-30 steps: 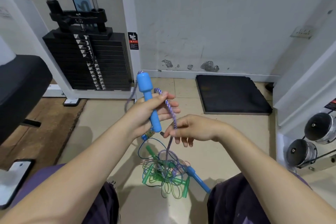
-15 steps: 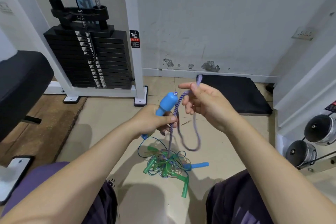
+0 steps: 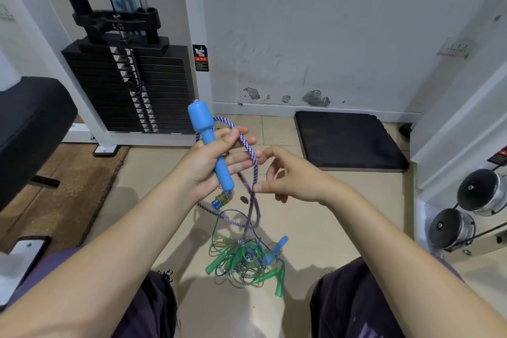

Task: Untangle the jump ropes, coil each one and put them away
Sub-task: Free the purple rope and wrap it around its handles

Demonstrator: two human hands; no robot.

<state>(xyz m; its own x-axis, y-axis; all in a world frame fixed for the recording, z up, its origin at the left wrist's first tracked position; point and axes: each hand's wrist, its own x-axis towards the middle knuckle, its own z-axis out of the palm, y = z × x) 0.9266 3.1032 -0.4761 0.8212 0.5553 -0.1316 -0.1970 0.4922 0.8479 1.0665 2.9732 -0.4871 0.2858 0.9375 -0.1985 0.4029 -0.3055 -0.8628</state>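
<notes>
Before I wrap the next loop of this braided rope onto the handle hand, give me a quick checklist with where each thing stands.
1. Left hand grips the blue handle: ok.
2. Braided rope draped over the left fingers as a loop: ok.
3. Right hand pinches the rope below that loop: ok.
4. Rope free of the tangle on the floor: not ok, it runs down into the green ropes.
5. Second blue handle loose: cannot tell, it lies in the pile.
</notes>
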